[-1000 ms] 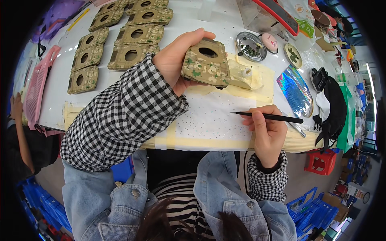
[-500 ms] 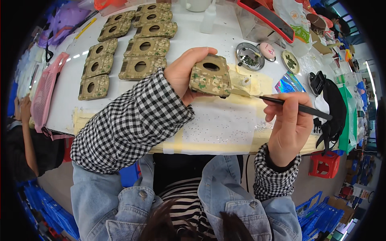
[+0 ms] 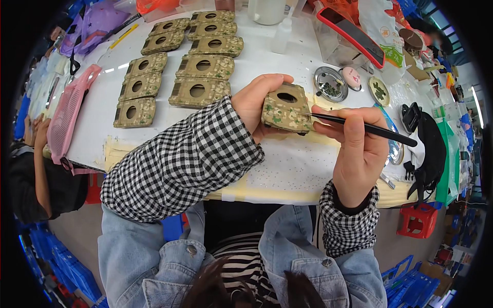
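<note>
From my remote seat I look down past a striped shirt and denim jacket to the near edge of the white tabletop (image 3: 287, 169). My right hand (image 3: 357, 154), nearest me, is closed in a pinch on a thin black brush (image 3: 359, 126); its long axis runs nearly level, handle end out to the right of the hand, tip pointing left and meeting the near right edge of the camouflage-painted casing (image 3: 286, 109). My left hand (image 3: 254, 105), in a black-and-white checked sleeve, is wrapped round the left side of that casing, thumb on top and fingers beneath, holding it raised above the tabletop just left of the right hand. The casing is a flat rectangular block with a round hole in its upper face; its long axis runs left to right, tilted slightly, the holed face turned up and toward me.

Beyond the casing and to its left, two columns of like casings (image 3: 197, 66) lie flat on the tabletop, holes upward. Beyond the casing and to its right sit a round metal dish (image 3: 330, 83) holding dark bits, a small pink piece (image 3: 351, 78) and a round lid (image 3: 379, 91) with green paint marks. Farther still from the casing stand a small white bottle (image 3: 281, 37) and a clear box with a red-and-black lid (image 3: 349, 37). Far left of the casing, a pink mesh sleeve (image 3: 69, 115) hangs over the tabletop edge beside another person's arm (image 3: 38, 159).
</note>
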Tool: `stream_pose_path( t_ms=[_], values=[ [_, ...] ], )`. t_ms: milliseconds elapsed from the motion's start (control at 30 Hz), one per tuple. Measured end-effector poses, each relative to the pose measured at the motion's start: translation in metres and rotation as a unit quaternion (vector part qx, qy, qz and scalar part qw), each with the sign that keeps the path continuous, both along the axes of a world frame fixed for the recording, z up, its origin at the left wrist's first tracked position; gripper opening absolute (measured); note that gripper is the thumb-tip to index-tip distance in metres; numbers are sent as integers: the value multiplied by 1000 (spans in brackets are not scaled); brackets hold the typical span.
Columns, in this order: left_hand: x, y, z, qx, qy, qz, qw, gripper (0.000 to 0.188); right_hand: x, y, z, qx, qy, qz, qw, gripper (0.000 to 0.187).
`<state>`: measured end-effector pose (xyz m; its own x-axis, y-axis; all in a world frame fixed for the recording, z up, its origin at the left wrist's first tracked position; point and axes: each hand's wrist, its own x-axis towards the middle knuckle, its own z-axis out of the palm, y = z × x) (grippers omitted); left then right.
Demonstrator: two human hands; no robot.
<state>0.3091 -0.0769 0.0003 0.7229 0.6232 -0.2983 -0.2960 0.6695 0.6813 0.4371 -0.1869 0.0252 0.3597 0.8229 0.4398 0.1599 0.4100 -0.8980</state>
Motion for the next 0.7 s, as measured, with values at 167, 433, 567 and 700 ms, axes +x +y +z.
stream_pose_path(
  t_ms=[167, 433, 567, 700],
  values=[
    [0, -2, 3, -1, 13, 6, 1000, 33, 0, 0, 2, 4, 71, 40, 997, 15],
    [0, -2, 4, 0, 18, 7, 1000, 33, -1, 0, 2, 1, 56, 35, 998, 15],
    [-1, -1, 3, -3, 14, -1, 1000, 33, -1, 1, 1, 1, 50, 35, 998, 15],
    [0, -1, 3, -8, 14, 2, 1000, 33, -1, 1, 1, 3, 49, 36, 998, 14]
  ],
)
